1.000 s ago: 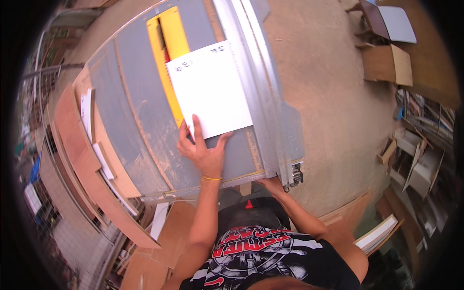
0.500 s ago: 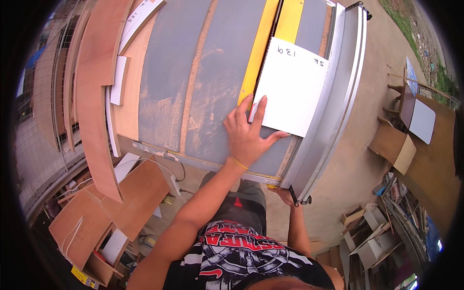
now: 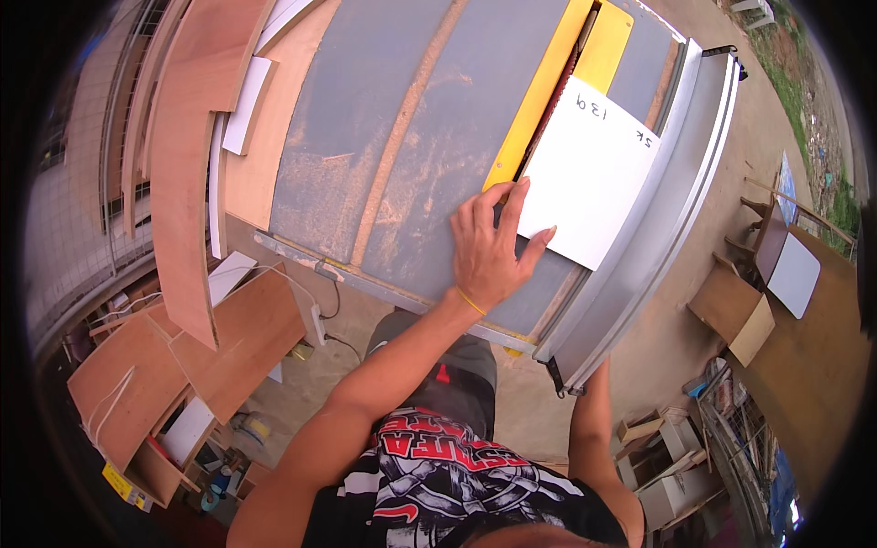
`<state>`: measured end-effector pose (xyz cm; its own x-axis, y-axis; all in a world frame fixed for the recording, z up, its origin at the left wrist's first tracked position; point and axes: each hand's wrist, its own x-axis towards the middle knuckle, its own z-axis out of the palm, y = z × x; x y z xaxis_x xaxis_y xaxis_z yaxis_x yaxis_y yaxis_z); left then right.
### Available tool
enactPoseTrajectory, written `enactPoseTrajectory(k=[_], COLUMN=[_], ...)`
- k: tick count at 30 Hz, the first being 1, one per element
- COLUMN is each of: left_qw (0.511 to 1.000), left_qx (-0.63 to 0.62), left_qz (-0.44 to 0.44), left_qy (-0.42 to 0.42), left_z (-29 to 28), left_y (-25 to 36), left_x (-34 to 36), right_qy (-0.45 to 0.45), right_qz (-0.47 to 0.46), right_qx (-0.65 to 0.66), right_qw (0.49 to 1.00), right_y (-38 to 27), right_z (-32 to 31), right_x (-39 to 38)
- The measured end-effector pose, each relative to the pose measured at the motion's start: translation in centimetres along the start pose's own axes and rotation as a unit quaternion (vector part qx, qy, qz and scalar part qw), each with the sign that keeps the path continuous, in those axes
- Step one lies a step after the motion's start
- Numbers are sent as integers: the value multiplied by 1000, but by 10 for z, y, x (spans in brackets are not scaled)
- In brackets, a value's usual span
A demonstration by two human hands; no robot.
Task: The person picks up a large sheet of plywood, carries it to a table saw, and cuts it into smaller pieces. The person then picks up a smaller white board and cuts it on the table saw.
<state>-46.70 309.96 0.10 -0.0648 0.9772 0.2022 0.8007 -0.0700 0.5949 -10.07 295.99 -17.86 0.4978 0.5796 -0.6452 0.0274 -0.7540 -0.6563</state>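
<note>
My left hand (image 3: pixel 491 245) lies flat with spread fingers on the near edge of a white rectangular panel (image 3: pixel 589 173). The panel rests on a grey, dusty saw table (image 3: pixel 402 155), between the yellow blade insert (image 3: pixel 539 100) and the metal fence rail (image 3: pixel 662 215) on the right. A thin yellow band circles my left wrist. My right forearm (image 3: pixel 592 429) reaches up beneath the table's near right corner; the hand itself is hidden under the table's end.
Brown plywood sheets and offcuts (image 3: pixel 183 155) are stacked along the left of the table. More boards and small boxes (image 3: pixel 137 393) lie on the ground at lower left. A cable and socket (image 3: pixel 320 315) hang below the table edge. Wooden furniture pieces (image 3: pixel 776 301) stand at right.
The view has swung, so the table appears rotated and larger. My left hand has stayed on the panel's near edge; the panel sits further along the yellow insert.
</note>
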Motion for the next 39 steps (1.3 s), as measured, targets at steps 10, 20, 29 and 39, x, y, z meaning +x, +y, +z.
enactPoseTrajectory(k=[10,20,29,39], left_qw=[1000,999,999,996], left_qx=[-10,-3,-29,-49], left_qz=[9,48,20,14], left_qy=[-10,-5,-28,-70], left_z=[-3,-6,-21,-55], left_y=[3,4,-3,-17], left_x=[-5,-8,-23,-89], right_qy=[-57,17,22,11], right_qz=[-168,-582,-509,-504], right_qx=[-261,-364,-436,-451], right_qw=[949,727,742,736], right_y=[-33,-394,-356,-305], right_z=[-33,138,175,167], right_x=[72,-92,-74,-133])
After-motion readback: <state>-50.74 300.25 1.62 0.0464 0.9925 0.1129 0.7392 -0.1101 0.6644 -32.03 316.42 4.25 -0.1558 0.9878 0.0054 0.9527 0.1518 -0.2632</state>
